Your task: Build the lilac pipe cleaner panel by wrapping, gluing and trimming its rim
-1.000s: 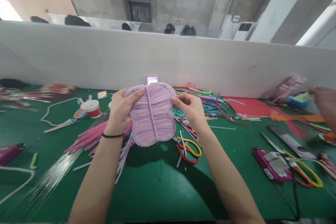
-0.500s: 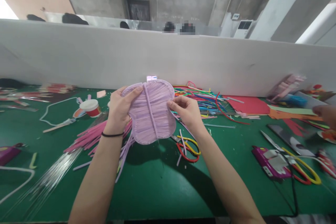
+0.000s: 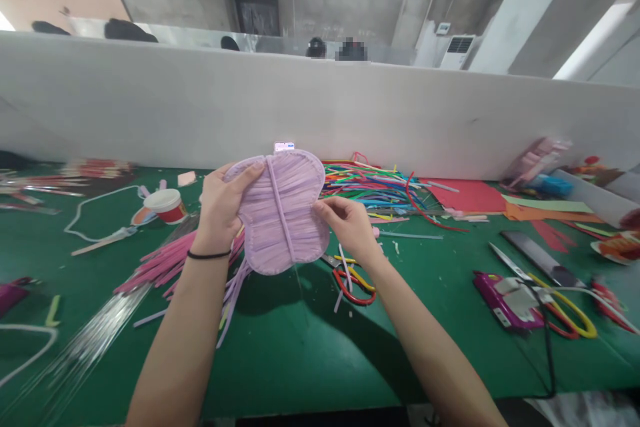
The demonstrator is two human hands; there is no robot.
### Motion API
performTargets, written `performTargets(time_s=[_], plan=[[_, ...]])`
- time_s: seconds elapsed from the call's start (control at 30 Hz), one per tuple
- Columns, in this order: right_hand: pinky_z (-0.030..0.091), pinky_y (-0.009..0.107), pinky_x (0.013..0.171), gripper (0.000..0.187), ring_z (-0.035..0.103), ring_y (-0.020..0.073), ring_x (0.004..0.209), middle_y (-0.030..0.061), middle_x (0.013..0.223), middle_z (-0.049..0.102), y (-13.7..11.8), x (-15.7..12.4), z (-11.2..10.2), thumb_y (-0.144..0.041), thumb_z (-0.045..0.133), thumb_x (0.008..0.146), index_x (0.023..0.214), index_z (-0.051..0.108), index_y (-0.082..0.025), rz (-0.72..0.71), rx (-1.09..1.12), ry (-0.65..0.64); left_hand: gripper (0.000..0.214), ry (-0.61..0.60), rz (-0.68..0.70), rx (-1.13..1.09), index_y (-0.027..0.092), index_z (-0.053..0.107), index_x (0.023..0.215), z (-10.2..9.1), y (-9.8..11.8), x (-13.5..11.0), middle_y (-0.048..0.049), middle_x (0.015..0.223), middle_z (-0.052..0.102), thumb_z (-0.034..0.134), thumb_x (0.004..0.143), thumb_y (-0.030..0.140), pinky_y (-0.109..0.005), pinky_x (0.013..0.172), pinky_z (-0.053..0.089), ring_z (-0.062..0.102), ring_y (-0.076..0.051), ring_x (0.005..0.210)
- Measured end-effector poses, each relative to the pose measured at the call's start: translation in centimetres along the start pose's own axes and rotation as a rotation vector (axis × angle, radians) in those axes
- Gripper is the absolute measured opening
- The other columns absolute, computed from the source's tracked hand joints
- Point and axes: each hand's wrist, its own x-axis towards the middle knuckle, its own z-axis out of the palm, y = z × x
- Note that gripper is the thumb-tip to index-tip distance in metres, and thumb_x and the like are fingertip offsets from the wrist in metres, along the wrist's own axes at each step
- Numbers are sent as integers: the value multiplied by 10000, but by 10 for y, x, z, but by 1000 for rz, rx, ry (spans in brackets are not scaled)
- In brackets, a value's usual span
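A lilac butterfly-shaped piece [image 3: 283,213], covered with rows of fuzzy pipe cleaners, is held up above the table. A single lilac pipe cleaner [image 3: 280,203] runs down its middle at a slant. My left hand [image 3: 220,203] grips its left wing, thumb across the front and the other fingers hidden behind. At the notch on the right edge, my right hand [image 3: 347,223] is closed in a pinch, thumb and forefinger together against the rim. Below the piece lie scissors with red and yellow handles [image 3: 357,283] and loose lilac pipe cleaners [image 3: 234,300].
Pink pipe cleaners [image 3: 160,263] and wires [image 3: 95,327] lie to the left, near a paper cup [image 3: 167,205]. Coloured pipe cleaners [image 3: 370,187] and red sheets [image 3: 467,195] are behind. On the right are a purple power strip [image 3: 507,303], another pair of scissors [image 3: 565,307] and a phone [image 3: 540,257].
My right fingertips have moved slightly down along the butterfly's right edge. The view has shifted a little. Another person's hand at the far right has left the view.
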Motion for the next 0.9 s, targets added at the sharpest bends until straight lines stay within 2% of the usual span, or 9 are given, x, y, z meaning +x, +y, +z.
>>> performTargets(time_s=[0.13, 0.3, 0.4, 0.5, 0.57, 0.63, 0.7, 0.8, 0.9], plan=[[434, 271, 652, 501, 585, 156, 688, -2, 701, 671, 4, -5, -1, -634, 554, 885, 751, 726, -183, 61, 92, -17, 275, -1, -23, -98, 191, 766, 762, -2, 0, 2, -18, 749, 725, 909, 578, 337, -235, 573, 555, 657, -153, 669], [453, 266, 659, 336, 591, 157, 708, 2, 752, 697, 6, -12, 3, -527, 689, 827, 797, 728, -195, 24, 78, -5, 277, 3, -14, -75, 201, 753, 751, -2, -2, 4, -19, 747, 726, 903, 580, 360, -266, 610, 566, 672, -170, 689], [454, 268, 661, 310, 576, 151, 692, 5, 729, 683, 5, -14, 5, -500, 696, 825, 772, 706, -194, -6, 106, 101, 289, -19, -5, -132, 195, 731, 765, 1, -1, 5, -32, 778, 737, 859, 644, 423, -270, 636, 570, 698, -184, 739], [460, 270, 669, 317, 576, 150, 700, 4, 740, 678, 5, -11, 4, -513, 692, 816, 786, 689, -198, 4, 179, 261, 425, -130, -125, -215, 194, 713, 814, 4, -4, 0, -69, 824, 754, 741, 732, 609, -277, 597, 564, 718, -202, 760], [469, 274, 679, 337, 582, 154, 713, 3, 738, 672, 7, -8, 0, -541, 689, 799, 782, 672, -205, 23, 222, 359, 505, -256, -263, -130, 180, 718, 847, 2, -10, -12, -94, 816, 759, 720, 722, 670, -289, 568, 562, 724, -215, 724], [482, 281, 707, 353, 593, 159, 735, 6, 745, 673, 11, -6, -3, -560, 692, 782, 780, 661, -208, 34, 255, 413, 454, -421, -345, 36, 168, 724, 837, -3, -21, -28, -102, 821, 767, 774, 709, 601, -309, 609, 587, 733, -220, 716], [491, 286, 723, 368, 596, 159, 739, 6, 750, 673, 17, -5, -5, -572, 702, 766, 786, 656, -208, 53, 281, 440, 422, -495, -399, 67, 153, 733, 839, -10, -32, -44, -127, 823, 774, 825, 684, 535, -344, 627, 603, 750, -254, 717], [483, 276, 697, 376, 574, 145, 703, -4, 740, 664, 27, -7, -5, -572, 721, 757, 789, 654, -203, 89, 315, 457, 367, -537, -391, 74, 161, 737, 848, -17, -44, -59, -132, 850, 787, 816, 725, 498, -324, 642, 604, 764, -259, 759], [476, 261, 688, 370, 575, 138, 715, -2, 776, 672, 36, -12, -4, -562, 726, 771, 830, 669, -202, 108, 376, 408, 309, -491, -280, 99, 166, 748, 833, -18, -49, -63, -109, 791, 782, 791, 766, 464, -297, 633, 594, 759, -242, 755]])
